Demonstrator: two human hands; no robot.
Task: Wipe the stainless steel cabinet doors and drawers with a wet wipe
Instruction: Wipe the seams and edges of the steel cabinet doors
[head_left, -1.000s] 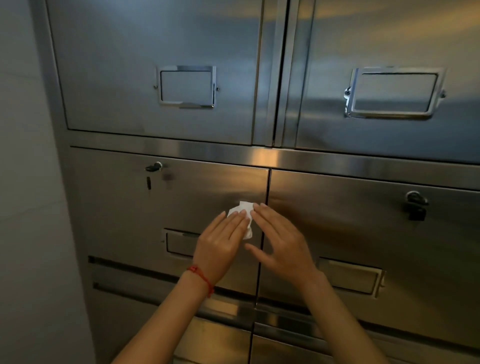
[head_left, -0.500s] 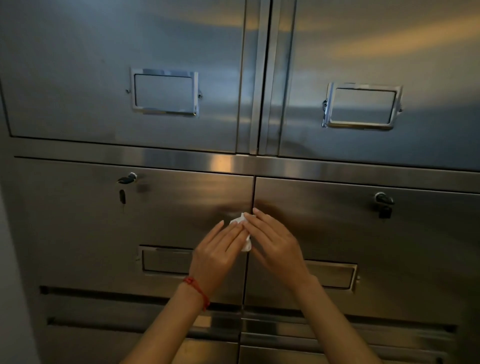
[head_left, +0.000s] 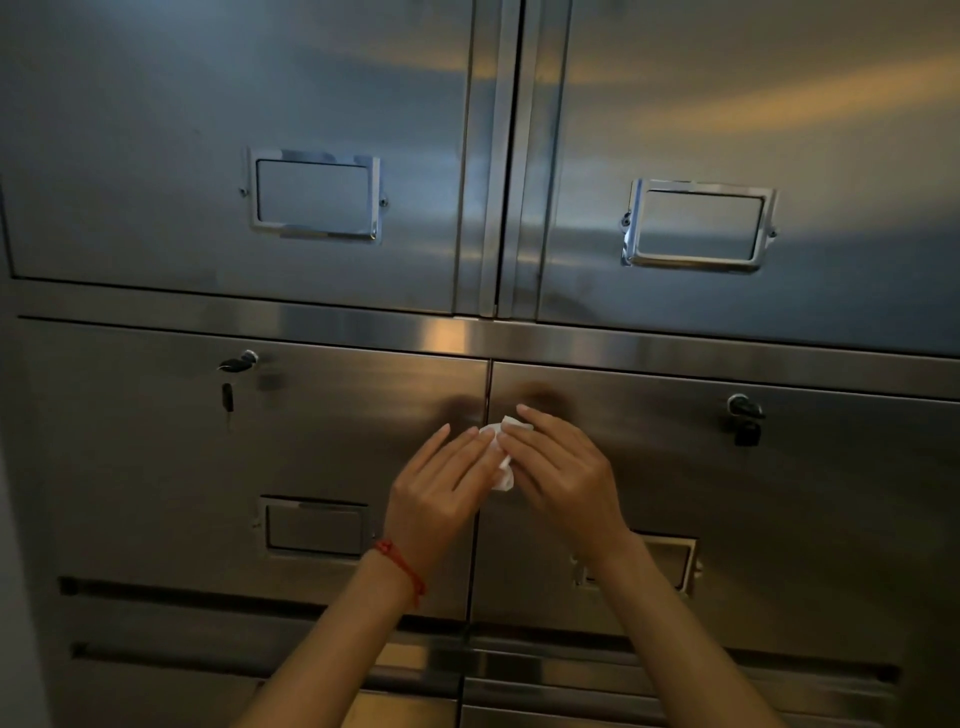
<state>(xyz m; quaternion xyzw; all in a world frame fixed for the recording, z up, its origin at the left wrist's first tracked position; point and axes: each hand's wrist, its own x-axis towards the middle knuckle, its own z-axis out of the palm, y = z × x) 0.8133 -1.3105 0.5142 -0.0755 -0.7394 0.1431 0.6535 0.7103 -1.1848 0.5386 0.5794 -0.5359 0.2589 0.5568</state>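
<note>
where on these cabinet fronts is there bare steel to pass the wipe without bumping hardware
Bare steel runs between the left label frame and the centre door seam, and on the left drawer between its key lock and the seam. It is crowded where the hands, left hand and right hand, meet on the wipe, and around the right lock.

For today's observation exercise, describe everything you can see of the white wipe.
The wipe is small, white and crumpled, like soft tissue or cloth. Only a strip shows, between the fingertips of the left hand and right hand, which cover the rest. It lies against the steel cabinet, over the vertical seam between the two lower drawer fronts. Whether it is wet cannot be told.
</note>
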